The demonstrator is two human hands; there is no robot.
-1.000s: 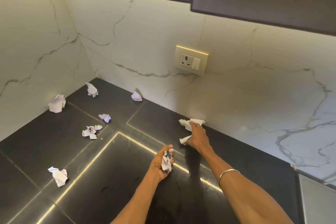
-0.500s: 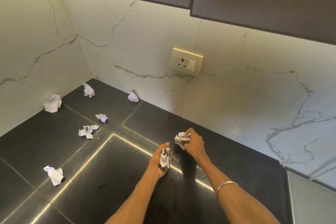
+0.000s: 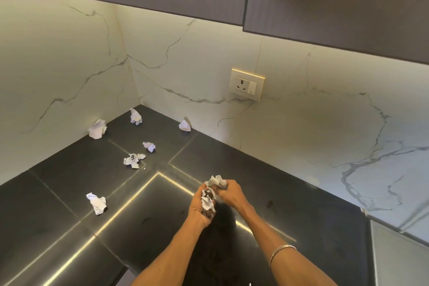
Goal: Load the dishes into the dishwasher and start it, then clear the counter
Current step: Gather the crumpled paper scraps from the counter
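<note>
Clearing the counter [image 3: 69, 183] of crumpled paper: that looks to be the step in hand, with no dishes or dishwasher in view. Left grip [image 3: 201, 206] cupped, palm up, closed loosely around a wad [image 3: 207, 199] of gathered scraps. Right grip [image 3: 228, 193] pinched shut on another scrap [image 3: 216, 181], held just above the wad and touching it, apparently being passed into the left palm. Both held above the middle of the counter.

Six scraps left lying, all well to the left: one near the front [image 3: 97, 202], a torn cluster [image 3: 134, 160], a small one [image 3: 149, 146] just behind that, and three close to the walls [image 3: 97, 129], [image 3: 135, 116], [image 3: 185, 125].

Next, probably: release into the left palm, close over the lot, then reach left with the freed right. Light, springy stuff; likely to slip out of an overfull palm.
</note>
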